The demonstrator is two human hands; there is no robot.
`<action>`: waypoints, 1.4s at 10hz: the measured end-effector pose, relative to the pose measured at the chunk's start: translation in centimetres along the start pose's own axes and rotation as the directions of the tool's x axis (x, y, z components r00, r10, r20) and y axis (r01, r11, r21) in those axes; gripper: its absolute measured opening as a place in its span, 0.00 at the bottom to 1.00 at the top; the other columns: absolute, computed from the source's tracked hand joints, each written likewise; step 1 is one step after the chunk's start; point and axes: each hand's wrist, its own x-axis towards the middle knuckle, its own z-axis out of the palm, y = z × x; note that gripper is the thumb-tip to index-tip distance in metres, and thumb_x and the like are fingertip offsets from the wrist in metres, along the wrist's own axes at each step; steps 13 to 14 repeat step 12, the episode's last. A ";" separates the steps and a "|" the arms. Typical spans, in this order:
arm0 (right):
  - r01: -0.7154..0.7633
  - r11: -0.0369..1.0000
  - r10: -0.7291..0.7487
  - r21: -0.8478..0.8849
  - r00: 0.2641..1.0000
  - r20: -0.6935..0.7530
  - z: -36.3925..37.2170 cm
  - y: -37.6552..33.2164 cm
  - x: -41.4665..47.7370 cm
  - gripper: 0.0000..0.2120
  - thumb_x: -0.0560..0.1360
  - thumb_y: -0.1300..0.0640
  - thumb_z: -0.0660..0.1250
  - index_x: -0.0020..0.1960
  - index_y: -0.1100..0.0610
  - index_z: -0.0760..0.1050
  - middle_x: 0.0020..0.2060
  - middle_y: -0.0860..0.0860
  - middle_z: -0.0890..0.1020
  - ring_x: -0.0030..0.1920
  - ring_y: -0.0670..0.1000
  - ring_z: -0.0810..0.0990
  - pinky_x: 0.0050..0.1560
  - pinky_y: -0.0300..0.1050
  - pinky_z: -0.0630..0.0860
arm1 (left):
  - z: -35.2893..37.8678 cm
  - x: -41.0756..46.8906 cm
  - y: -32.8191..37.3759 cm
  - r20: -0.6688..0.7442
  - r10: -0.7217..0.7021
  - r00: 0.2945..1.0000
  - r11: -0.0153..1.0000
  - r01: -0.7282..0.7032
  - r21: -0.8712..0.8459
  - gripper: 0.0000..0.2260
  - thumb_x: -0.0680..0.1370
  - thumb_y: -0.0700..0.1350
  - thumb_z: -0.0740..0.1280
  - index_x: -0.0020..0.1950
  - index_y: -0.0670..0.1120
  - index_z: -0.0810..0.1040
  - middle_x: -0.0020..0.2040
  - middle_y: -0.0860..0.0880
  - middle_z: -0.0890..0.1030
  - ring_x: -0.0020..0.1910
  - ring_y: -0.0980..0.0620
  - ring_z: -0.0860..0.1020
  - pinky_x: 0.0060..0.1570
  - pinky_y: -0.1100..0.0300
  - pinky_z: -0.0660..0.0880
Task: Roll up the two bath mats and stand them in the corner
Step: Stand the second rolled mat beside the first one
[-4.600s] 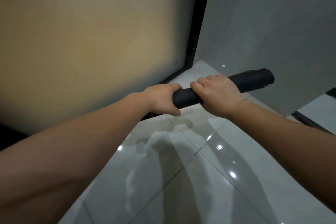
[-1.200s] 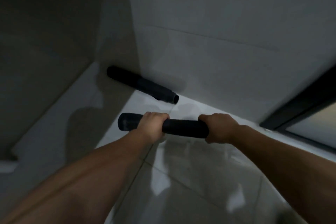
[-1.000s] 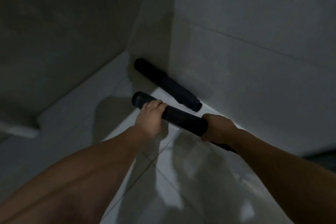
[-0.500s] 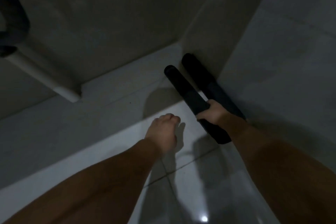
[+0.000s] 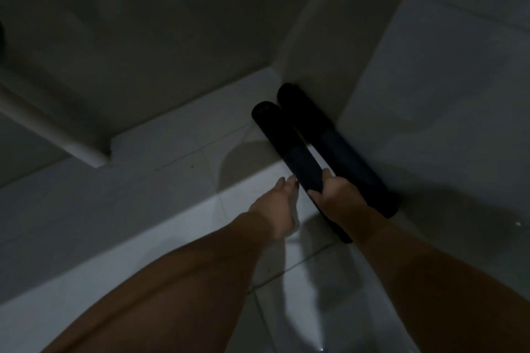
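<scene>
Single head view, steeply downward, close over corner floor [image 5: 160, 209]

Second mat is joining the first in the corner

The held rolled mat [image 5: 289, 149], level across the body seconds ago, is now pointing into the corner beside the other rolled mat [image 5: 332, 146]; the left hand [image 5: 279, 203] is off it, fingers loosening, the right hand [image 5: 334, 192] alone gripping.
</scene>
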 end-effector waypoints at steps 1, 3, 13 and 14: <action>0.022 1.000 -0.022 -0.016 1.000 0.005 -0.6 0.3 -1.2 0.30 0.78 0.50 0.61 0.75 0.60 0.56 0.64 0.63 0.67 0.52 0.61 0.78 0.53 0.47 0.73 | 0.5 1.9 1.2 0.042 -0.003 0.999 1.000 0.004 -0.031 0.40 0.76 0.33 0.61 0.78 0.53 0.40 0.79 0.48 0.43 0.75 0.45 0.59 0.69 0.57 0.63; 0.053 0.992 -0.037 -0.116 0.990 0.138 -0.4 2.4 -4.0 0.27 0.81 0.56 0.55 0.77 0.52 0.50 0.76 0.61 0.51 0.71 0.63 0.61 0.68 0.52 0.63 | 1.7 4.3 2.7 0.037 0.061 0.997 0.998 -0.060 -0.017 0.41 0.75 0.33 0.61 0.78 0.54 0.40 0.79 0.47 0.40 0.73 0.44 0.63 0.66 0.55 0.68; 0.117 0.932 -0.085 -0.342 0.990 0.109 -6.2 2.6 -8.4 0.29 0.80 0.45 0.53 0.77 0.56 0.51 0.77 0.60 0.52 0.76 0.58 0.51 0.75 0.53 0.49 | -0.6 -2.9 3.6 -0.011 0.094 0.995 0.988 -0.092 0.126 0.40 0.73 0.37 0.65 0.78 0.46 0.45 0.79 0.46 0.47 0.76 0.47 0.52 0.74 0.58 0.53; 0.117 0.932 -0.085 -0.342 0.990 0.109 -6.2 2.6 -8.4 0.29 0.80 0.45 0.53 0.77 0.56 0.51 0.77 0.60 0.52 0.76 0.58 0.51 0.75 0.53 0.49 | -0.6 -2.9 3.6 -0.011 0.094 0.995 0.988 -0.092 0.126 0.40 0.73 0.37 0.65 0.78 0.46 0.45 0.79 0.46 0.47 0.76 0.47 0.52 0.74 0.58 0.53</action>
